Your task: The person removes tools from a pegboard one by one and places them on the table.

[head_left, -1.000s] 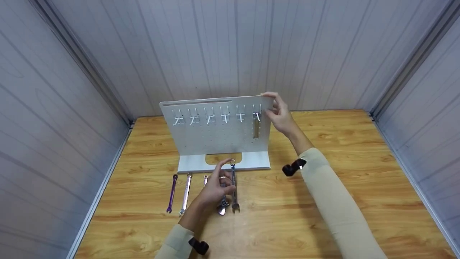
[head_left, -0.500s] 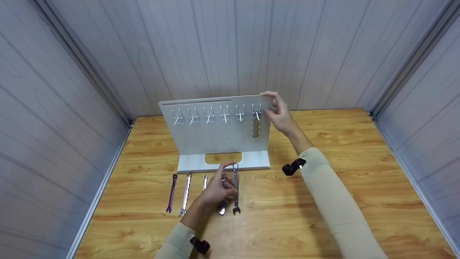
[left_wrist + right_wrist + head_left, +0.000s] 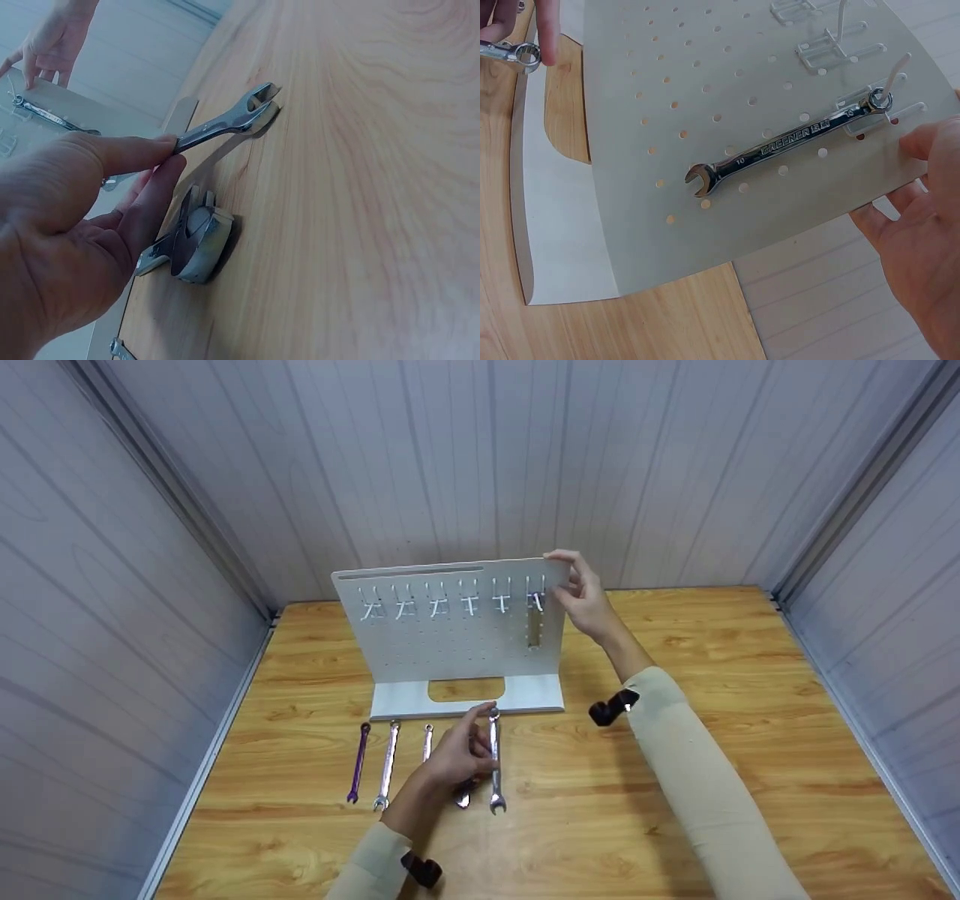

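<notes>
Silver steel, one purple stray, pale board on honey wood.
The wrench [image 3: 494,761] in the fingers gleams chrome silver, one wrench [image 3: 358,763] on the left is purple, the pegboard [image 3: 450,645] is matt light grey dotted with holes, the table [image 3: 712,615] shows warm orange-brown grain, and both sleeves [image 3: 697,780] are beige.

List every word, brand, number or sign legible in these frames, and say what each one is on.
"10": stamped on the shank of the hanging wrench, near its open end, right wrist view.
"GREENER" (likely; the letters are small): raised along the same shank.
Two characters after the brand: too blurred to read.
Wrench pinched by the left hand: no marking shows in the left wrist view.
Wrenches on the table, pegboard: nothing readable.
</notes>
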